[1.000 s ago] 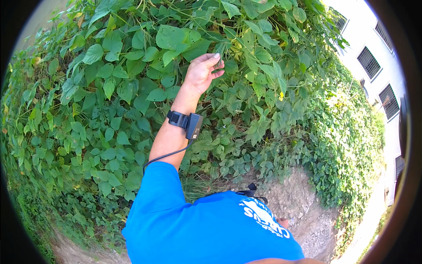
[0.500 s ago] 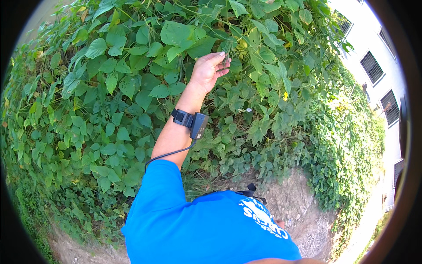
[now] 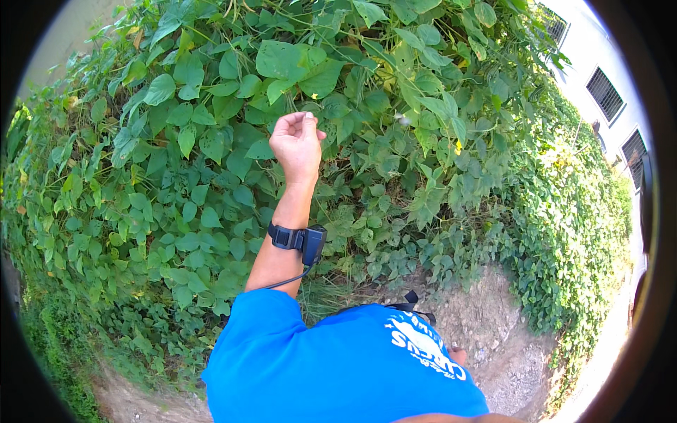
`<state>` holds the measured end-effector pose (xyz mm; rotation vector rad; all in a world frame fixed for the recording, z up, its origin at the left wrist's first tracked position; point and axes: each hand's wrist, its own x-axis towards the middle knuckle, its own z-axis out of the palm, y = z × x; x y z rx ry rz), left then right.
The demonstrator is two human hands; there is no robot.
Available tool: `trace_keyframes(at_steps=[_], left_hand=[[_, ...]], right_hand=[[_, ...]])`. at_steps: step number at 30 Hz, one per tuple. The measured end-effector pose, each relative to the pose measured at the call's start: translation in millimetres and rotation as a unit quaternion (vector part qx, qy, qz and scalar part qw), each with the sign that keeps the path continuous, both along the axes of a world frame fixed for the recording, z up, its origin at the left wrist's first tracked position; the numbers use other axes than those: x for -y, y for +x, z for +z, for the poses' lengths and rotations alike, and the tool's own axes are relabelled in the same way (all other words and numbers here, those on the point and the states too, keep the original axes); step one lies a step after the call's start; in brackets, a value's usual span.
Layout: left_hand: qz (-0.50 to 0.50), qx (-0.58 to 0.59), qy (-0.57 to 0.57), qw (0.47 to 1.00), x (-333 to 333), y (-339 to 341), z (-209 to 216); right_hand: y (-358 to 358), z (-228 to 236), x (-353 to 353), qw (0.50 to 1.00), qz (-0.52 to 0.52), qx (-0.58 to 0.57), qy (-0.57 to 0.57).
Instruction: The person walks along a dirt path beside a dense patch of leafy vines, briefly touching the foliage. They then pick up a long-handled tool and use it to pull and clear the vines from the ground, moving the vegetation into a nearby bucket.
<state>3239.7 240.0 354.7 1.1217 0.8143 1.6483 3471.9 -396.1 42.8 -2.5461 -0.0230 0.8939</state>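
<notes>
My left hand [image 3: 296, 146] is raised before a dense wall of broad-leaved green climbing vines [image 3: 233, 144]. Its fingers are curled in and the thumb presses against them. Whatever they may hold is too small or hidden to make out. Just above the fingertips shows a small yellow flower [image 3: 314, 96] among the leaves. A black strap with a small dark box [image 3: 312, 244] and a cable sits on my left forearm. Only a sliver of my right hand [image 3: 458, 355] appears past the blue shirt [image 3: 317, 359]; its fingers are hidden.
Bare, stony earth [image 3: 493, 331] slopes at the lower right, beside a bright ivy-like hedge [image 3: 571, 233]. Behind stands a white building with barred windows [image 3: 605, 94]. A small blurred whitish thing [image 3: 402, 118] shows against the leaves.
My left hand has drawn back from the vines, toward me and to the left, and its fingers have curled closed. The small whitish thing has moved upward.
</notes>
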Motion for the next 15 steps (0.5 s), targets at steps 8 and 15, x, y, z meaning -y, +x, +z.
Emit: trace_keyframes(at_steps=[8, 15], left_hand=[[0.231, -0.287, 0.053, 0.928, -32, -21, -3], [0.172, -0.21, 0.066, 0.96, -46, -23, -3]], right_hand=[[3, -2, -6, 1.0, 0.01, -0.011, 0.028], [7, -6, -4, 0.999, -0.001, 0.007, 0.049]])
